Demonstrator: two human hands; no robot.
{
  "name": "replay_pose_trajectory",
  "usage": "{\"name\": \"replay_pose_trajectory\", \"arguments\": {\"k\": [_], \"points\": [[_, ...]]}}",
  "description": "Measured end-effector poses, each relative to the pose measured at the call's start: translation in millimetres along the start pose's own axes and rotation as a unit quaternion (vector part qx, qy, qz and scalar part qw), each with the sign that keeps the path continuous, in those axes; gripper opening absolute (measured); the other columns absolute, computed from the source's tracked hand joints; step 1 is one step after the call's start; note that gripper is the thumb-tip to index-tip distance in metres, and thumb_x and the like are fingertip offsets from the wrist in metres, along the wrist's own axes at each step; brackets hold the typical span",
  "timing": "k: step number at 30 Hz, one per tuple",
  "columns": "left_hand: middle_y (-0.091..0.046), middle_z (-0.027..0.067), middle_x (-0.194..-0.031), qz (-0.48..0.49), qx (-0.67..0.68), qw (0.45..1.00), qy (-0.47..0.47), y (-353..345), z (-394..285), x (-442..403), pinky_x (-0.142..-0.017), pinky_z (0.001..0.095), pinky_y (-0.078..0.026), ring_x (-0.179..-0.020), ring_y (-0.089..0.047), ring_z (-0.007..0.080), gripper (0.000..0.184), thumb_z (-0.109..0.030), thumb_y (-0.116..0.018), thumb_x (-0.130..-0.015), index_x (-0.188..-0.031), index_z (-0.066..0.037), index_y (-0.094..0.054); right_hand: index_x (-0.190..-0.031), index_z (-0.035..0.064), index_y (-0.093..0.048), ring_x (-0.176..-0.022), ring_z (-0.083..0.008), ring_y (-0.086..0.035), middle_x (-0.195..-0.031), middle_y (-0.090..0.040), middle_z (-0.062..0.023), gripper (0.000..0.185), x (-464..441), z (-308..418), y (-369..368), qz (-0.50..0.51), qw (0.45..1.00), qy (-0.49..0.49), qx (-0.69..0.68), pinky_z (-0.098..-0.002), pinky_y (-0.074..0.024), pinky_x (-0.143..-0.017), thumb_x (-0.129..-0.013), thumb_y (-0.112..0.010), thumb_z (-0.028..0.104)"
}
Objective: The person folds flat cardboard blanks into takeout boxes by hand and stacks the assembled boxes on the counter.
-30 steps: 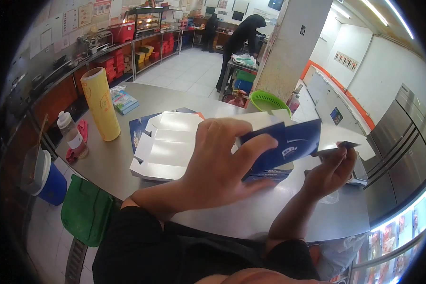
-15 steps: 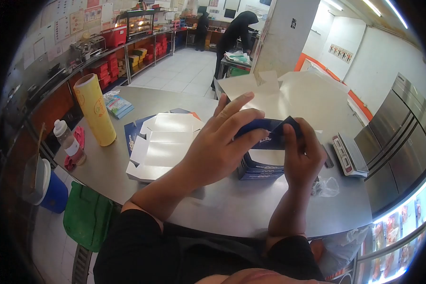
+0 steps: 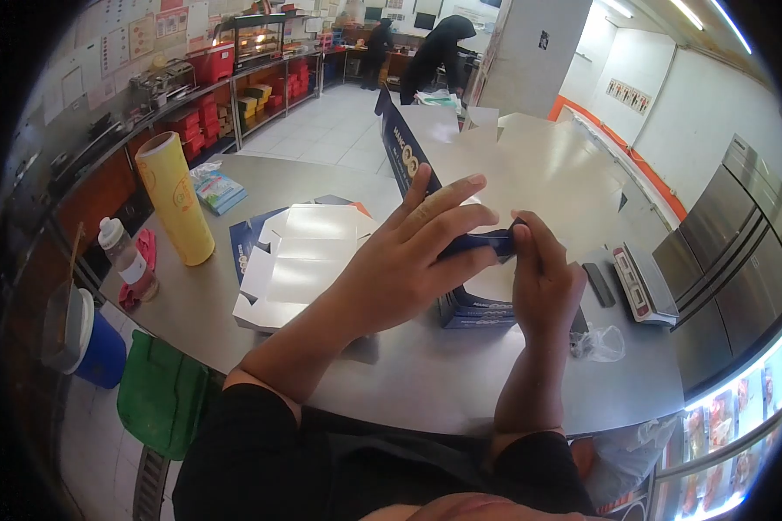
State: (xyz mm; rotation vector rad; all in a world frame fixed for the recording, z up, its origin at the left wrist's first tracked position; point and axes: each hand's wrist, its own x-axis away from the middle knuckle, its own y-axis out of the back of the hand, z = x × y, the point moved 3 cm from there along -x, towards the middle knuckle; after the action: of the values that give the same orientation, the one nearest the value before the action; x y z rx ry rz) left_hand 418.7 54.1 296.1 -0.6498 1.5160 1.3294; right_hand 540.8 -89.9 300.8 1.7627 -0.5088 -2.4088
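A cardboard box, dark blue outside and white inside, stands partly folded in front of me, its large panel tilted up at the back. My left hand grips its dark blue near edge, index and middle fingers stretched over the top and thumb below. At the right end of that edge, my right hand pinches a corner flap between thumb and fingers. Under the hands, a small stack of blue boxes sits on the steel table, partly hidden. Beside my left forearm lie flat, unfolded box blanks, white side up.
On the left stand a yellow roll and a spray bottle by a pink cloth. A scale, a dark bar and a clear plastic bag lie right. Two people in black work farther back.
The box's large panel has tipped up, so its printed blue side shows at the back left. My right hand has shifted slightly left, and the blue corner flap has folded inward.
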Motion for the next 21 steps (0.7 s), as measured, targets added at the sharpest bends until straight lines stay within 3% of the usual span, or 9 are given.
{"name": "replay_pose_trajectory", "arguments": {"k": [10,13,16,19,20,21], "points": [[-0.055,0.0045,-0.140,0.003,0.017,1.000,-0.008,0,0,1,-0.125,0.0611,-0.029,-0.149,-0.041,0.0301,0.009,-0.016,-0.079,-0.088,-0.095,-0.020,-0.075,-0.111,0.0082,-0.075,-0.064,-0.0219,-0.070,-0.077,-0.072,-0.0104,0.013,0,6,0,0.002,1.000,0.008,-0.022,-0.0311,-0.0514,-0.060,-0.102,-0.068,0.014],[-0.056,0.0039,-0.141,0.000,0.021,1.000,-0.004,-2,2,1,-0.125,0.0619,-0.029,-0.150,-0.040,0.0303,0.009,-0.018,-0.079,-0.087,-0.094,-0.022,-0.074,-0.109,0.0086,-0.075,-0.063,-0.0220,-0.068,-0.078,-0.071,-0.0104,0.012,4,9,-4,0.019,0.997,0.061,-0.032,-0.0315,-0.0511,-0.059,-0.101,-0.067,0.008],[-0.049,0.0061,-0.149,0.017,0.007,1.000,-0.005,-4,6,3,-0.126,0.0630,-0.022,-0.154,-0.032,0.0337,0.020,-0.018,-0.079,-0.088,-0.105,-0.026,-0.075,-0.113,0.0070,-0.072,-0.063,-0.0180,-0.065,-0.077,-0.069,-0.0077,0.014,4,8,-7,0.010,0.997,0.063,-0.051,-0.0301,-0.0494,-0.060,-0.105,-0.062,0.013],[-0.035,0.0133,-0.160,-0.074,-0.080,0.994,0.017,-3,10,5,-0.125,0.0656,-0.014,-0.157,-0.021,0.0406,0.031,-0.017,-0.080,-0.089,-0.117,-0.030,-0.075,-0.115,0.0043,-0.067,-0.065,-0.0119,-0.060,-0.076,-0.064,-0.0041,0.033,6,-11,-6,0.031,0.964,-0.131,-0.231,-0.0263,-0.0449,-0.059,-0.111,-0.051,0.032],[-0.014,0.0193,-0.168,-0.126,-0.022,0.991,0.028,-7,23,11,-0.123,0.0662,-0.010,-0.158,-0.009,0.0463,0.069,-0.019,-0.084,-0.087,-0.147,-0.033,-0.054,-0.114,0.0038,-0.066,-0.065,-0.0105,-0.058,-0.075,-0.062,-0.0028,0.040,5,-16,-4,0.023,0.958,-0.136,-0.253,-0.0252,-0.0431,-0.059,-0.112,-0.046,0.038],[-0.009,0.0192,-0.169,-0.224,0.090,0.966,0.088,-10,31,14,-0.123,0.0658,-0.010,-0.158,-0.009,0.0471,0.086,-0.022,-0.087,-0.084,-0.155,-0.031,-0.039,-0.113,0.0032,-0.065,-0.066,-0.0090,-0.055,-0.074,-0.059,-0.0016,0.047,3,-23,-2,0.016,0.951,-0.140,-0.274,-0.0241,-0.0412,-0.059,-0.112,-0.041,0.043]]}}
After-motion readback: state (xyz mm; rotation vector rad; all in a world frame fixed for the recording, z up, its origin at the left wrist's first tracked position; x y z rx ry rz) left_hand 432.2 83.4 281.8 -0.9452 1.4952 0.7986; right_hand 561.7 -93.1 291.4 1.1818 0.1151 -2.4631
